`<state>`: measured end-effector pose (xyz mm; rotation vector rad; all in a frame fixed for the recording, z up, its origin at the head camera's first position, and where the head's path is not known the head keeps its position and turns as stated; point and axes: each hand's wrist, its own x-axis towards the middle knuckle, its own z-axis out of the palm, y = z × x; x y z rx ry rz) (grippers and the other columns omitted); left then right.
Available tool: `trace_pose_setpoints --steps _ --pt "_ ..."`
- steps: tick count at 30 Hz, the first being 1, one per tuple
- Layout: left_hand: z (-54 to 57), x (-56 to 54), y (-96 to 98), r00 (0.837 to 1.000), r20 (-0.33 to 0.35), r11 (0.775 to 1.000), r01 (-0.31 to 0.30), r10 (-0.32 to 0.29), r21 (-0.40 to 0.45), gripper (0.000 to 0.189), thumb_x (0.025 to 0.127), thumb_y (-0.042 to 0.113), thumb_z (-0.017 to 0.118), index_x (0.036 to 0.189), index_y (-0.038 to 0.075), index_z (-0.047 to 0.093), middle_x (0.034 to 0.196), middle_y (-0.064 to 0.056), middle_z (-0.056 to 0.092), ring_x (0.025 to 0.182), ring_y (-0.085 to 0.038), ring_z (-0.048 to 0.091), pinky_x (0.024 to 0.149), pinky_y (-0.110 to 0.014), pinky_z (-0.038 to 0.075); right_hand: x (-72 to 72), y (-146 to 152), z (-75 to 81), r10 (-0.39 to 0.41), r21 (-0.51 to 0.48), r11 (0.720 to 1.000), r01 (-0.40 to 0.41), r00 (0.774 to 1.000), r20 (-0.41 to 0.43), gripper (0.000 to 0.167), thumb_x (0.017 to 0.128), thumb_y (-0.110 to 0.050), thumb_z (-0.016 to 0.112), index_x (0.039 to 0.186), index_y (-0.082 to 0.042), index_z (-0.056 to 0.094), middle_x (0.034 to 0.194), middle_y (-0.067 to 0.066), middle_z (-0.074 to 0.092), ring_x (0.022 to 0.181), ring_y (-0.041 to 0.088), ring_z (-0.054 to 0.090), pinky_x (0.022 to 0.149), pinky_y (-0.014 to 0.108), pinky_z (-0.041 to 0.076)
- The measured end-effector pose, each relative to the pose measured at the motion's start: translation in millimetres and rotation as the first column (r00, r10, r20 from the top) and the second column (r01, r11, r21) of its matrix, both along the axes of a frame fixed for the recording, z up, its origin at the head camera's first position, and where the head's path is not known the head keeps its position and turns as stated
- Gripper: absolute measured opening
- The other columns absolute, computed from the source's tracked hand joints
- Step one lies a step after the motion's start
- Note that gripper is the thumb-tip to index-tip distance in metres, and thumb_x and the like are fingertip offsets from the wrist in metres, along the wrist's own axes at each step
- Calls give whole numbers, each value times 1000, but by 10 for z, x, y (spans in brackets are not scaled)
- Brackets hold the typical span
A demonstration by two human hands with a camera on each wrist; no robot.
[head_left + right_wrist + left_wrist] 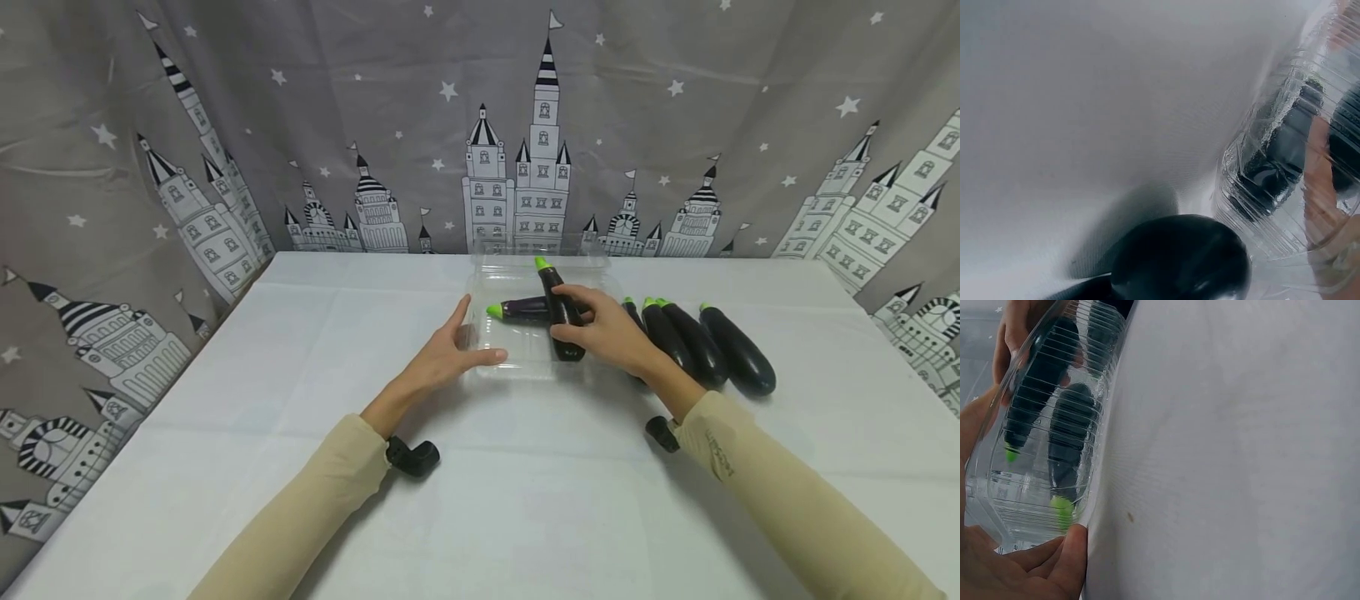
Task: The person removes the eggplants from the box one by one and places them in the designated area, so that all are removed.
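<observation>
A clear plastic container (512, 343) stands at the middle of the table with its clear lid up at the back. Inside it an eggplant (523, 311) with a green stem end lies crosswise. My right hand (603, 329) grips a second eggplant (561, 307) between thumb and fingers. This one is tilted over the first, its green end pointing away from me. At the container's left end my left hand (442, 358) rests with thumb and index finger spread. The left wrist view shows its fingertips (1074, 547) against the clear wall.
Several more eggplants (693, 342) lie side by side to the right of the container, close to my right forearm. One of them shows its rounded dark end (1182, 256) in the right wrist view. A grey castle-print curtain (420, 125) hangs behind the white table (510, 500).
</observation>
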<state>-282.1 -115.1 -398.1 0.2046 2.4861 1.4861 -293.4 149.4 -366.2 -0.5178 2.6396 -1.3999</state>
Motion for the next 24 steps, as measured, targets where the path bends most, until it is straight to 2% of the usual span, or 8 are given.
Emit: trace_pose_setpoints --steps 7,16,24 --pt "-9 -6 -5 1000 -9 1000 8 -8 16 113 80 44 80 160 27 3 160 -18 23 147 -33 18 115 -55 19 11 6 -9 -26 -19 999 26 1000 6 66 91 -20 70 150 -11 42 143 21 45 111 37 58 85 45 54" --pt "-7 6 -12 1000 -4 999 10 -10 39 115 78 44 81 160 29 2 160 -17 24 147 -31 18 115 -54 19 35 14 12 -62 -54 997 62 998 9 65 89 -24 72 148 -15 45 139 20 47 113 37 56 86 48 52" --pt "0 -6 -5 1000 -12 1000 13 -13 17 115 79 46 80 160 27 1 161 -16 20 148 -31 15 115 -54 18 21 33 16 -71 -84 994 72 997 21 66 87 -24 74 146 -17 46 139 18 46 118 36 54 90 51 50"
